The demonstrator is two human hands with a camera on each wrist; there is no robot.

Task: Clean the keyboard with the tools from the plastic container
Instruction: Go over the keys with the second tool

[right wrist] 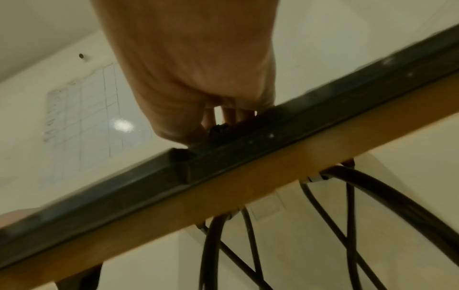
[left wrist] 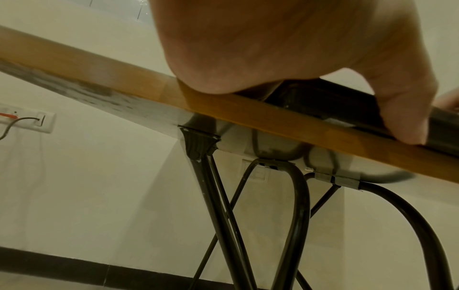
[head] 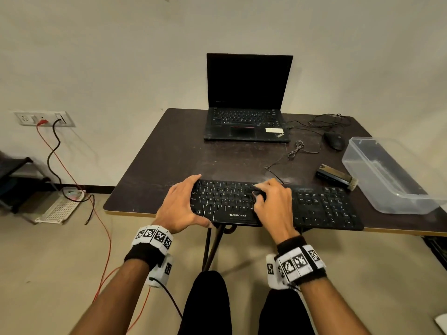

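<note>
Head view: black keyboard (head: 275, 205) at counter (head: 169, 155) near edge, left hand (head: 180, 206) clasping its left end, right hand (head: 273, 204) pinching small dark tool (head: 258, 192) on keys; plastic container (head: 391, 175) far right. Left wrist: thumb over keyboard edge. Right wrist: fingers (right wrist: 231, 115) curled on dark tool.

Left hand (head: 180, 206) spread wide (thumb nearest), right hand (head: 272, 204) curled, apparently pinching.

"ZEBRONICS" on keyboard (head: 275, 204) front edge; "ThinkPad" on laptop (head: 246, 105) palm rest corner.
</note>
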